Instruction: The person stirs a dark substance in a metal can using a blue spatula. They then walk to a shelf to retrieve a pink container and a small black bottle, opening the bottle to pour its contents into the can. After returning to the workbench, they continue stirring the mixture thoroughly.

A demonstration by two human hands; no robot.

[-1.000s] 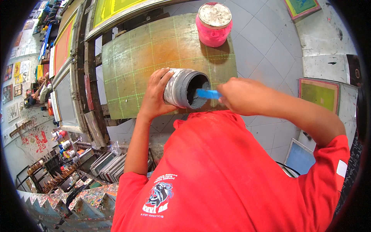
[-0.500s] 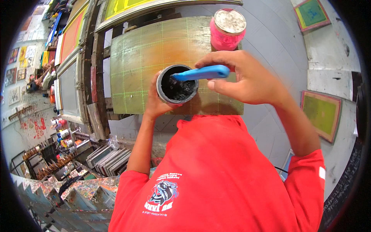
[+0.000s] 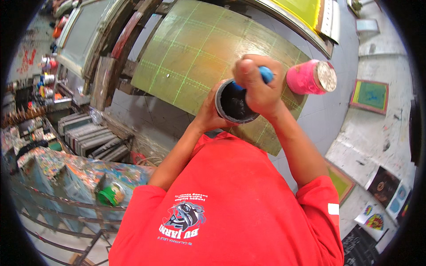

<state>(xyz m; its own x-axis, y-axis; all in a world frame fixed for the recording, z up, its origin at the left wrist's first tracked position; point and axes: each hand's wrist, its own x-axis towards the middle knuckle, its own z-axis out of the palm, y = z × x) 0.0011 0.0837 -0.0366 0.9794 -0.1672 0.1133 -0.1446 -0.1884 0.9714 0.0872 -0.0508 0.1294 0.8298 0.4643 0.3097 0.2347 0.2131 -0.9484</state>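
Note:
My left hand wraps round the side of a dark-rimmed jar, held with its mouth facing up. Inside lies thick black ink. My right hand is closed in a fist round the blue handle of a tool; its lower end goes down into the jar, where my hand and the ink hide it, so its kind does not show. A bright pink jar with a stained whitish lid stands just right of my right hand, on the edge of the board marked with green grid lines.
Framed screens lean at the upper left, near a wooden post. A yellow screen lies beyond the board. Several stacked frames stand at the left, above a paint-spattered ledge with a green tub.
My right hand has gone from a loose fingertip hold to a fist round the handle, which now stands more upright. My view has turned, shifting the board and jars.

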